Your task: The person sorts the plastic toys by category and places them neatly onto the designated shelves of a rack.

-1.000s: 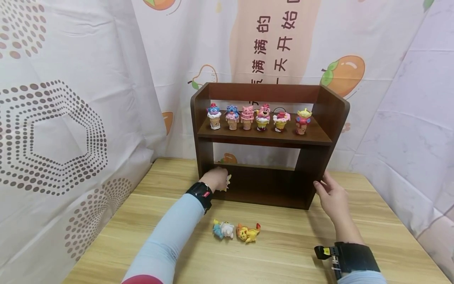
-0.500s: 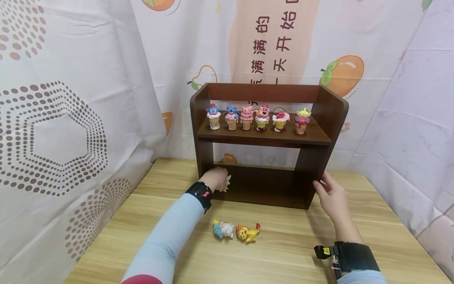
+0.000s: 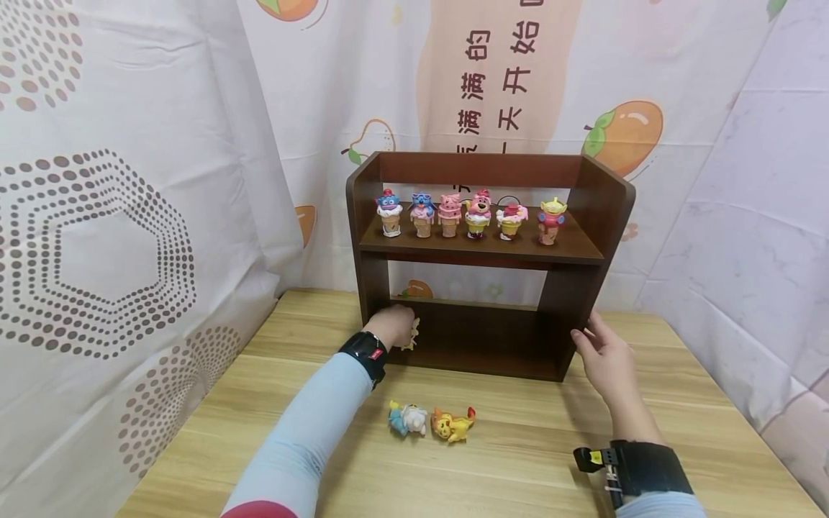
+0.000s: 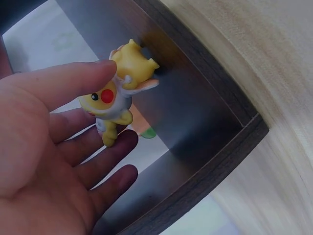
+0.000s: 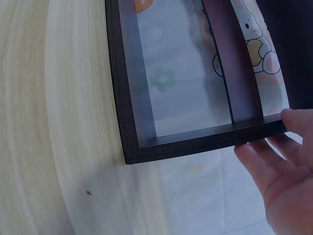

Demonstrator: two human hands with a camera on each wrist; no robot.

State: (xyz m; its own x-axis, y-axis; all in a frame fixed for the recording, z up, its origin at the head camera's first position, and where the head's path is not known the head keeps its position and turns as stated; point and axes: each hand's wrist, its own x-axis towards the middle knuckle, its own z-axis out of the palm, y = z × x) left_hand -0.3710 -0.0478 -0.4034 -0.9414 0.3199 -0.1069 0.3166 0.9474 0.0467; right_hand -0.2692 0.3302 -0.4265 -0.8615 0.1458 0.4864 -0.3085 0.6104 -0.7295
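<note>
Nothing has shifted: left hand (image 4: 54, 147) still pinches the yellow toy figure (image 4: 120, 88) inside the dark wooden shelf's (image 3: 586, 216) lower bay at frame centre; right hand (image 3: 605, 360), fingers relaxed, steadies its side

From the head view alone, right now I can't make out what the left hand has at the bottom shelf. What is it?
Observer: The left wrist view shows the left hand pinching a small yellow figurine with a red cheek, thumb on top and fingers beneath.
Reviewer: Has it been set down inside the shelf unit?
Observer: Its top end lies against the dark inner panel of the wooden shelf unit, while the hand grips it.
Reviewer: And the right hand, is it gripping the side panel?
Observer: The right wrist view shows the right hand with straight fingertips touching the panel's edge, not wrapped round it.
</note>
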